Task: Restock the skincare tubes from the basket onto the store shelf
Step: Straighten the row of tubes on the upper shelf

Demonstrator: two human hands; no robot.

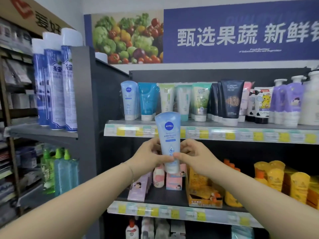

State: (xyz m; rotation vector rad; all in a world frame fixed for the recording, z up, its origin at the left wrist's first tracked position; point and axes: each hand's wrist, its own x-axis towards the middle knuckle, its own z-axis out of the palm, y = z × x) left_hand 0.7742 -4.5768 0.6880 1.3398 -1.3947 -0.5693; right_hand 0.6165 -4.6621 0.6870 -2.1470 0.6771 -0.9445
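The person stands facing the shelf (255, 125) and holds one pale blue tube (170, 133) up in front of it, cap end down, label turned toward the person. Both hands are on it. The left hand (148, 155) curls round the lower body from its side with the thumb across the front. The right hand (195, 156) pinches the same stretch from the other side, its thumb tip meeting the left thumb low on the label.

Gripped low like this, the wide crimped end stands free and the printed front can be read. To me that looks like a check of brand and facing before it goes up. The tube is in the air, in front of the price strip (241, 135) on the shelf's front edge, touching nothing but the hands.

Its place seems plain: a row of the same blue tubes (129, 100) stands at the far left end of that shelf, caps down, labels out, just beside the teal tubes (148, 100). I judge the next move is up and to the left, setting it cap down at the front of that row. The basket is out of view.
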